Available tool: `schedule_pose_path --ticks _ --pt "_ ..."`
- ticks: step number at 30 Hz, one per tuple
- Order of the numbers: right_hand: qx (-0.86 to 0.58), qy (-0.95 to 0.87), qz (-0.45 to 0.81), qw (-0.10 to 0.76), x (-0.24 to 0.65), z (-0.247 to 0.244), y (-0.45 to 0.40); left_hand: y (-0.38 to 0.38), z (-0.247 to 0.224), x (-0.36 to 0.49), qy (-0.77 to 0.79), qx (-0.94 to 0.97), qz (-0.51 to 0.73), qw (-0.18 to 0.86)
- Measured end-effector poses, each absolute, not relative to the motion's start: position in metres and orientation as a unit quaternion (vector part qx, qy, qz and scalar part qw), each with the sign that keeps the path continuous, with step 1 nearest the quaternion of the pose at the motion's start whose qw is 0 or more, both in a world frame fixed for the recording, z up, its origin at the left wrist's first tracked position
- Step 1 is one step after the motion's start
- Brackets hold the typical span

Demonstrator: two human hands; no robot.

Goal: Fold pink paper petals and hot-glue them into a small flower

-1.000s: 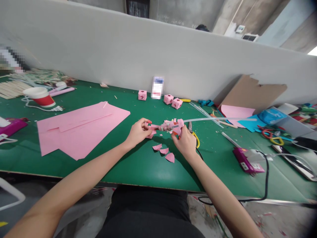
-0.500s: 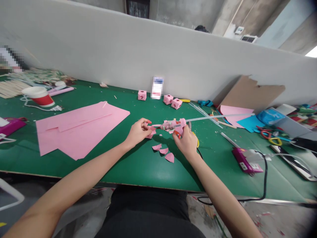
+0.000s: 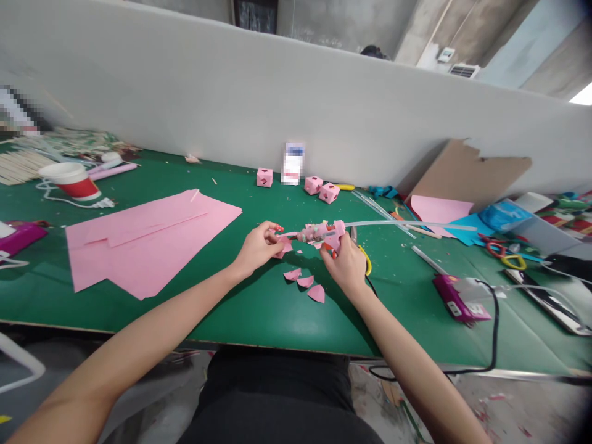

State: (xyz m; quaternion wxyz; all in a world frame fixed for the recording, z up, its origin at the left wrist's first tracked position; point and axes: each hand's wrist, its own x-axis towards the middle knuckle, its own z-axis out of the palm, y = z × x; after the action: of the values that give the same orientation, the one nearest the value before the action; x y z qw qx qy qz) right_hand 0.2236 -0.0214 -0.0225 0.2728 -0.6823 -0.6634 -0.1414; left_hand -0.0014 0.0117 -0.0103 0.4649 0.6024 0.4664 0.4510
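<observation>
My right hand (image 3: 348, 262) is closed round the handle of a pink hot glue gun (image 3: 321, 234), its nozzle pointing left. A long clear glue stick (image 3: 407, 225) sticks out of the back of the gun. Between the fingers of my left hand (image 3: 259, 246) is a folded pink paper piece (image 3: 283, 248), partly hidden by the fingers; the nozzle is right at it. Several curved pink paper pieces (image 3: 306, 282) lie on the green table just below. Pliers with yellow handles (image 3: 366, 259) lie behind my right hand, partly covered.
Pink paper sheets (image 3: 152, 243) spread over the left. Pink paper cubes (image 3: 265, 177) with cut-outs stand near the partition. A red-and-white cup (image 3: 76, 182) is far left. On the right are a purple power strip (image 3: 460, 299) with a black cord, scissors (image 3: 513, 263) and cardboard (image 3: 467, 169).
The rear end of the glue stick has dipped lower as the gun tilted slightly. Both hands stay in nearly the same place, still holding the gun and paper.
</observation>
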Motion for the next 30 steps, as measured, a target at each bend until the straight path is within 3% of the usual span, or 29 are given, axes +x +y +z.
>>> schedule_pose_path --ticks 6,11,24,30 --pt "-0.684 -0.665 -0.153 0.257 0.2245 -0.0222 -0.0219 0.0125 -0.0112 -0.0019 0.475 0.608 0.462 0.438" --pt "-0.683 -0.666 -0.157 0.257 0.2242 -0.0225 -0.0219 0.0116 -0.0107 -0.0003 0.451 0.589 0.450 0.498" --pt "-0.691 -0.661 -0.149 0.252 0.2231 -0.0211 -0.0223 0.0118 -0.0113 -0.0011 0.442 0.592 0.444 0.507" --pt "-0.685 -0.663 -0.152 0.260 0.2240 -0.0219 -0.0222 0.0130 -0.0110 -0.0030 0.462 0.609 0.466 0.446"
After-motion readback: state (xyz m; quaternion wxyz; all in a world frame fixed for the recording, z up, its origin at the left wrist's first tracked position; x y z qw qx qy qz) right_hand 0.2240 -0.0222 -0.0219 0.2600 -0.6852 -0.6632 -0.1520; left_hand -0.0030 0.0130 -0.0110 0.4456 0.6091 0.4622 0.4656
